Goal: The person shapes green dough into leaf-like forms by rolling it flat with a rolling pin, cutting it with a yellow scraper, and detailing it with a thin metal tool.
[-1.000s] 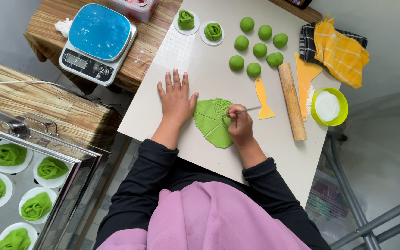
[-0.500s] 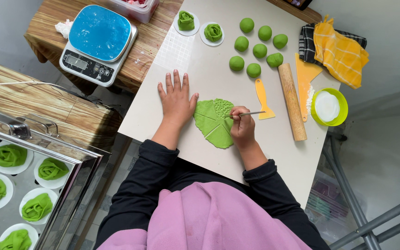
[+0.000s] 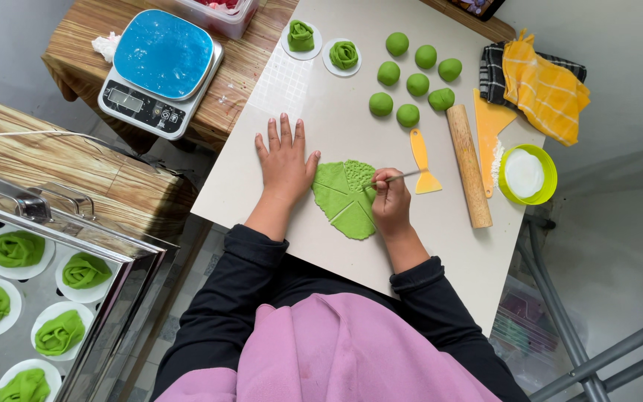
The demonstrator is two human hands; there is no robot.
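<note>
The green dough sheet (image 3: 345, 199) lies flat on the pale work board (image 3: 440, 253), right in front of you, scored into wedges with a textured patch at its far edge. Your right hand (image 3: 391, 202) rests on the sheet's right side, fingers pinched narrow around a thin stick tool (image 3: 398, 177) whose tip meets the dough near that textured patch. Your left hand (image 3: 286, 158) lies flat on the board just left of the sheet — fingers spread wide, holding nothing, thumb close to the dough's edge. Just right of the sheet sits a small yellow scraper (image 3: 423, 160), and beyond that a wooden rolling pin (image 3: 469, 165). Further right of the sheet stands a green-rimmed bowl of white powder (image 3: 527, 174). Beyond the sheet, well apart, seven green dough balls (image 3: 417, 84) cluster together, with two folded dough roses on white discs (image 3: 321, 45) to their left. Far left of the sheet — off the board — a blue-topped kitchen scale (image 3: 159, 68) sits on a wooden table.
</note>
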